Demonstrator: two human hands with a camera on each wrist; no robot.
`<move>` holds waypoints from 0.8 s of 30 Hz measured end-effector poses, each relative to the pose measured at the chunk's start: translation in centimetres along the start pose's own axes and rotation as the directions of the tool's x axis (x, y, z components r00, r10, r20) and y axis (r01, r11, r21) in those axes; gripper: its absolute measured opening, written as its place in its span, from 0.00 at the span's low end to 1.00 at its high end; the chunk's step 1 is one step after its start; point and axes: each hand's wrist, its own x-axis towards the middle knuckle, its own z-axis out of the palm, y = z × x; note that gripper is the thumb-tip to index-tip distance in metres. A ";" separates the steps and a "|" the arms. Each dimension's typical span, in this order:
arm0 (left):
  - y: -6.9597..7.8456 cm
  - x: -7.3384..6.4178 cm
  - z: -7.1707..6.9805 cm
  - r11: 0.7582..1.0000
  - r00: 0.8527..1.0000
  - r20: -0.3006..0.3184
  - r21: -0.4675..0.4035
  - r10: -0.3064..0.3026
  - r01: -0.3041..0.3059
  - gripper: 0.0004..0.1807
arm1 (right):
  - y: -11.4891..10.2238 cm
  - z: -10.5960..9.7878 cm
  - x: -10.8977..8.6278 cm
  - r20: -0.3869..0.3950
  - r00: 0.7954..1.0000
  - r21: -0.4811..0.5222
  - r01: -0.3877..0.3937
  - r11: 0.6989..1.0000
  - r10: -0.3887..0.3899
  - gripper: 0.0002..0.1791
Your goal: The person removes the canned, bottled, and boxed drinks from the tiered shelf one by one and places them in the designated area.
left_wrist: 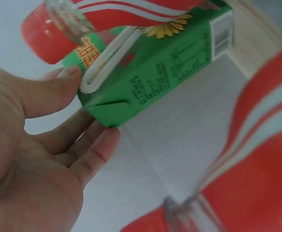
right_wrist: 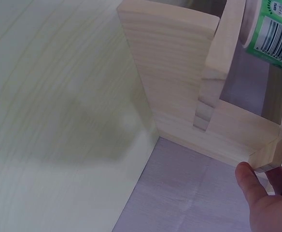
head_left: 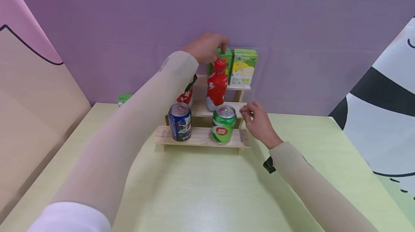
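Note:
On the top tier of a three-step wooden rack [head_left: 202,137], my left hand [head_left: 207,47] pinches the upper end of a green drink carton [left_wrist: 153,72]. In the left wrist view its thumb lies by the carton's straw, with the fingers on the other side. A red bottle [head_left: 216,87] on the middle tier partly covers that carton. My right hand [head_left: 259,125] grips the right end of the middle tier; the right wrist view shows its thumb [right_wrist: 249,183] against the wood. A pale green pear-juice carton [head_left: 244,68] stands beside the held one.
A blue can [head_left: 180,122] and a green can [head_left: 223,124] stand on the lowest tier. Another red bottle [head_left: 186,97] is mostly hidden behind my left forearm. Left of the rack a green-topped carton [head_left: 124,98] shows partly. Behind rises a purple wall [head_left: 291,44].

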 end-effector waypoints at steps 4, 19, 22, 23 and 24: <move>0.1 -0.5 0.0 1.000 1.000 0.006 -0.001 0.000 0.000 0.14 | 0.0 0.1 0.0 0.011 1.000 0.000 -0.009 1.000 0.009 0.06; -2.0 -2.9 -2.3 0.997 0.990 -0.122 -0.014 -0.072 0.070 0.17 | 0.6 -0.4 0.2 0.021 1.000 0.002 0.005 1.000 -0.005 0.06; -2.5 -3.6 -3.4 0.997 0.980 -0.179 -0.015 -0.083 0.081 0.16 | 0.9 -0.5 0.1 0.018 1.000 -0.004 0.000 1.000 0.000 0.06; -2.6 -4.0 -3.8 0.997 0.976 -0.202 -0.012 -0.081 0.081 0.17 | 0.9 -0.5 0.1 0.020 1.000 -0.008 -0.005 1.000 0.006 0.06; -2.8 -4.4 -4.2 0.997 0.971 -0.226 -0.007 -0.077 0.077 0.17 | 0.9 -0.6 0.1 0.020 1.000 -0.009 -0.010 1.000 0.010 0.06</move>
